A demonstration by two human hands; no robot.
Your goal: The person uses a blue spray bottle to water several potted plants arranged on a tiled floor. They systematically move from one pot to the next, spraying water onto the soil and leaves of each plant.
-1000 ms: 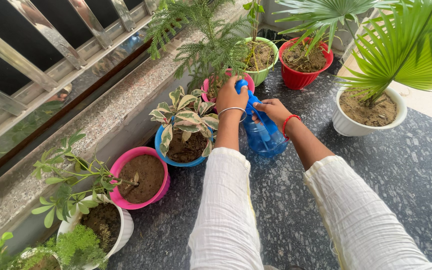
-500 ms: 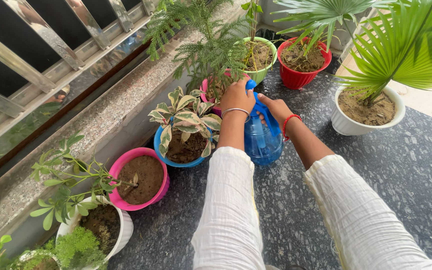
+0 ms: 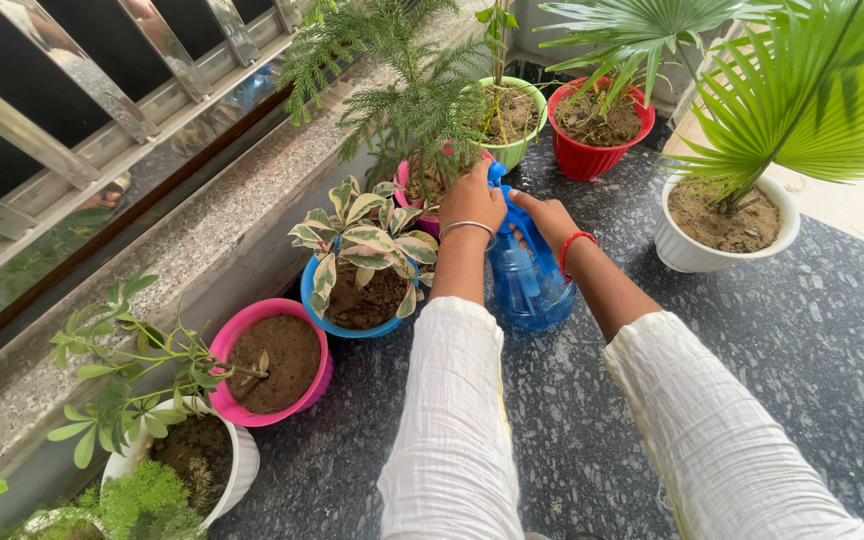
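Both my hands hold a translucent blue spray bottle (image 3: 527, 285) over the dark speckled stone floor (image 3: 802, 340). My left hand (image 3: 472, 200), a silver bangle at its wrist, is closed over the blue spray head. On the bottle's neck, just to the right, my right hand (image 3: 544, 218) grips; it has a red thread around the wrist. The nozzle end faces a pink pot (image 3: 404, 178) holding a feathery green plant. A blue pot (image 3: 317, 305) with a variegated leafy plant stands just left of the bottle.
A green pot (image 3: 532, 110), a red pot (image 3: 592, 160) and a white pot (image 3: 687, 255) with a fan palm stand at the back. A pink pot (image 3: 237, 335) of soil and a white pot (image 3: 242, 460) are at lower left. A stone ledge (image 3: 202, 230) and metal railing (image 3: 102, 90) run along the left.
My hands and the bottle have stayed almost in place, drifting only slightly towards the pink pot with the feathery plant. The pots have not moved.
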